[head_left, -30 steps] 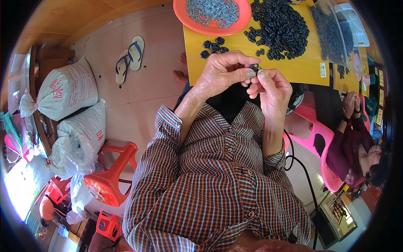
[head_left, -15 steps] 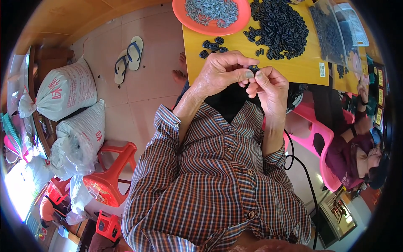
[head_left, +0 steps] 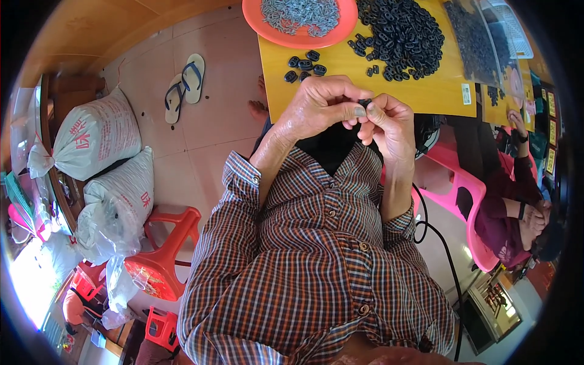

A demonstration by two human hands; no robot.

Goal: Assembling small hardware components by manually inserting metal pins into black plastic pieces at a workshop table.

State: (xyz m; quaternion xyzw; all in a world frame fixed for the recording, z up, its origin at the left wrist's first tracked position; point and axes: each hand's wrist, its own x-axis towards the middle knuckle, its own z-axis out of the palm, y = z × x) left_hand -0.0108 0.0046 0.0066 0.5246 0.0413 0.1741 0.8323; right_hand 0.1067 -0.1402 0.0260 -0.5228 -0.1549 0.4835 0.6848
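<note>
Near the table's front edge, both my hands meet over one small black plastic piece, which looks like a cord lock. My left hand pinches it between thumb and forefinger. From the other side, my right hand grips it with thumb and fingertips, hiding most of it. Several black cord locks lie in a small group just beyond my left hand. A large heap of black plastic parts spreads over the yellow table. Beside that heap, an orange plate holds many tiny silvery pieces, perhaps springs.
A clear bag of dark parts and a white basket are at the table's right. A person sits by a pink chair. To the left are white sacks, a red stool and flip-flops.
The view has shifted slightly, so the table and plate appear a little further left. My hands keep their pinch on the black piece. At the right, the seated person's arms have moved.
</note>
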